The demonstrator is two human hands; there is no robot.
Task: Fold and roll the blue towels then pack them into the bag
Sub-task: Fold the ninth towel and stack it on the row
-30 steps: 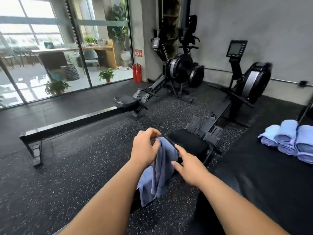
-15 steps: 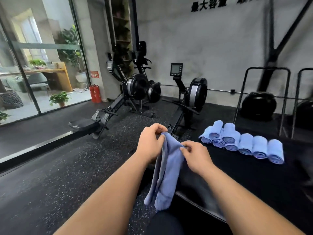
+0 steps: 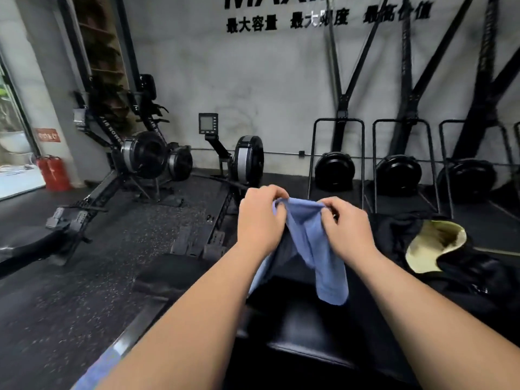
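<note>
Pinching blue towel (image 3: 315, 243) top edge, left hand (image 3: 260, 220) and right hand (image 3: 347, 228) both clamped; I judge it limp, light; corners best hold.

Dim, flat indoors. Blown-out daylight from glass wall (image 3: 12, 164) at far left. Smeared by motion throughout, plainly on wall lettering (image 3: 323, 19) and blue towel (image 3: 315, 243). Bent by wide-angle lens toward edges.

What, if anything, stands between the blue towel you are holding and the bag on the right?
Nothing visible does. The left hand and right hand hold the blue towel up, unrolled; the bag lies apart to its right.
</note>
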